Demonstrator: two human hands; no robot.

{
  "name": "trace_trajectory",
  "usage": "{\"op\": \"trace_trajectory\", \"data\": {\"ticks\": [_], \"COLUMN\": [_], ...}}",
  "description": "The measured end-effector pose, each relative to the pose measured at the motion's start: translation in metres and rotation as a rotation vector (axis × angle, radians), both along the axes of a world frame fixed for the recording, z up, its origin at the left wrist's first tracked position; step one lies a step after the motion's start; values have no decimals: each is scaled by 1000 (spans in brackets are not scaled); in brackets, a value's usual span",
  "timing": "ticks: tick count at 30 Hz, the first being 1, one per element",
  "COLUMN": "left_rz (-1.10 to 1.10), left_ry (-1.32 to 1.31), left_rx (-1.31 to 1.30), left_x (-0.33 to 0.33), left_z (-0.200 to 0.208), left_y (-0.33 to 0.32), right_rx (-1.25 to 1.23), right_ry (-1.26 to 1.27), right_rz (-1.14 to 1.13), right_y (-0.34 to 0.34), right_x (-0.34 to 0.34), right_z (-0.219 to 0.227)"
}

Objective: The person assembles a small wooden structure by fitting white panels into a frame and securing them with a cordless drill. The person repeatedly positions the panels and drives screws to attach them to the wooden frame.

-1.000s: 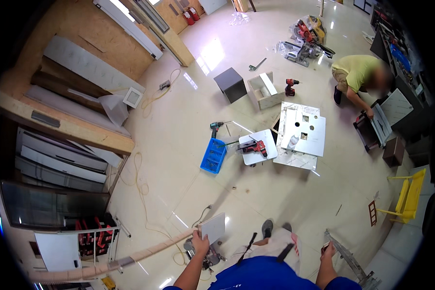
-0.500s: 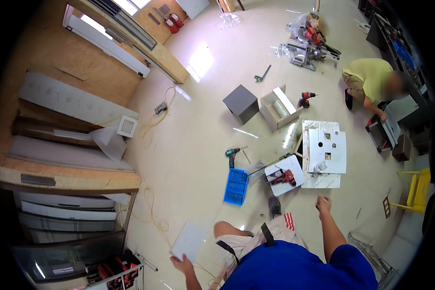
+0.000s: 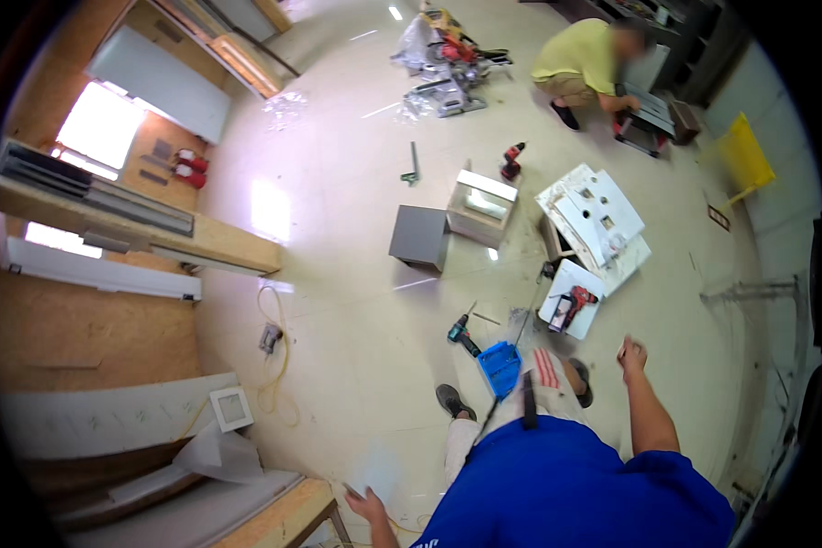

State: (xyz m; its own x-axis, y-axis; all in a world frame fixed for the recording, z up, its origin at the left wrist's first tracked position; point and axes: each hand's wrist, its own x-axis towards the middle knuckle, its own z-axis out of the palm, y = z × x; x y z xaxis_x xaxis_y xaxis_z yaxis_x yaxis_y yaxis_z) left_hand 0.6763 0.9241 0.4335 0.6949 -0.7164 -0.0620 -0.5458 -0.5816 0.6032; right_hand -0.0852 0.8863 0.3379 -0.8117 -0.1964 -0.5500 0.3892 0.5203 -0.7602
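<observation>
Low at the left, my left hand (image 3: pixel 369 505) is closed on the edge of a thin, pale flat panel (image 3: pixel 380 468), smeared by motion and hard to tell from the floor. My right hand (image 3: pixel 631 358) hangs to the right of my body with its fingers curled in. Whether anything small sits inside it is hidden. Nearest to that hand is a white board (image 3: pixel 559 290) with a red drill (image 3: pixel 577 300) lying on it. A blue parts tray (image 3: pixel 500 369) and a teal drill (image 3: pixel 464 336) lie on the floor by my feet.
White panels with cut-outs (image 3: pixel 603 217) are stacked ahead right. A grey box (image 3: pixel 418 236) and an open cabinet box (image 3: pixel 480 208) stand ahead. Beyond are a red drill (image 3: pixel 512 162), a mitre saw (image 3: pixel 452 68) and a crouching co-worker (image 3: pixel 575 64). A yellow cord (image 3: pixel 279 365) trails at left.
My view has turned left, and the floor things have shifted in it. My legs have changed stance, as in a step. The panel stays in my left hand, seen less plainly now.
</observation>
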Motion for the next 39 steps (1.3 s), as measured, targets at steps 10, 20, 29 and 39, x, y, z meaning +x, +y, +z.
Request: {"op": "trace_trajectory", "data": {"ticks": [10,20,29,39], "left_rz": [-462,-545,-815,-1436], "left_ry": [146,422,282,-34], "left_rx": [-99,-369,-252,22], "left_x": [46,-148,-272,-383], "left_z": [103,104,127,136], "left_y": [-353,-562,-801,-1059], "right_rx": [513,330,-240,2], "right_ry": [-25,-358,-537,-578], "right_rz": [-183,-91,56,-533], "right_y": [207,-104,-451,-460], "right_x": [176,173,81,133], "right_z": [42,-25,-16,-36]}}
